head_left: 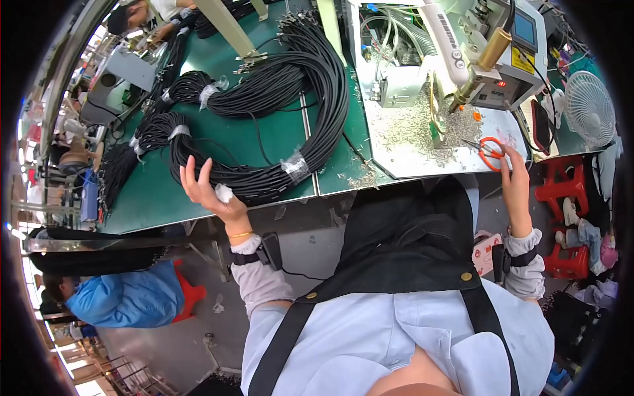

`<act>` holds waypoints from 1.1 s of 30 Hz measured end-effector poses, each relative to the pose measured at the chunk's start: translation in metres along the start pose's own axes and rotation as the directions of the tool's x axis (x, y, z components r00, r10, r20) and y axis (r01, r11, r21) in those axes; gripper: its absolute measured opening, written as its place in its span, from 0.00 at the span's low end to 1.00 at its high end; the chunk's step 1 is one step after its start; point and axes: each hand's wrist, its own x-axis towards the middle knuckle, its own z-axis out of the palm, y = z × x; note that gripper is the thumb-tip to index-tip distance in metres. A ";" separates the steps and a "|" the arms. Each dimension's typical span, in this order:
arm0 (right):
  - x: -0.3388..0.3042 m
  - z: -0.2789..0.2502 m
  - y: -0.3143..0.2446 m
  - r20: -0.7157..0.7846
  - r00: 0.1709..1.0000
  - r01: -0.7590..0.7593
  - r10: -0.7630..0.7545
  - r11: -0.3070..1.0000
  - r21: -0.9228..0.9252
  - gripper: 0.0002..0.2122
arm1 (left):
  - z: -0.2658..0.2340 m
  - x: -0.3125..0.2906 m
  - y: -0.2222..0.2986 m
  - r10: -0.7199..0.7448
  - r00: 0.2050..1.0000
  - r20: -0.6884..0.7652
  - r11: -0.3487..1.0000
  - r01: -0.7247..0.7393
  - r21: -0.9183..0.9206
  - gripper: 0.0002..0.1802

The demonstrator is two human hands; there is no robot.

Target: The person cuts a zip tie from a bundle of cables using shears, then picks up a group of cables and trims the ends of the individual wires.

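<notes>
My left hand (214,196) is at the near edge of a thick bundle of black cables (330,99), fingers stretched and apart. Something white covers part of its thumb; whether the fingers touch the cables is hard to tell. Clear plastic wrap (294,167) binds the bundle in several places, and the cables curve across the green table. Over on the right, the fingertips of my right hand (516,179) are closed on the orange handle of a pair of scissors (489,156). The blades point left over a white metal plate (403,162) strewn with small metal pieces.
Behind the plate stands a bench machine (456,59) with hoses and a control box (528,39). A white fan (590,109) and a phone (540,125) are at the right. Table legs (224,26) rise at the back. Other people sit left, one in a blue jacket (132,297).
</notes>
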 end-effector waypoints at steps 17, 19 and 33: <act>0.021 -0.020 0.020 0.244 0.961 0.187 -0.127 0.953 -0.240 0.11 | -0.018 0.002 0.064 -0.023 1.000 0.016 0.944 0.016 0.329 0.15; 0.014 -0.025 0.025 0.238 0.965 0.170 -0.113 0.958 -0.231 0.11 | -0.015 -0.008 0.079 0.067 0.998 0.000 0.985 -0.066 0.158 0.16; -0.037 -0.041 0.028 0.078 0.975 -0.213 0.207 0.973 0.088 0.08 | 0.047 -0.070 0.177 0.427 0.629 0.650 0.904 -0.303 -0.302 0.30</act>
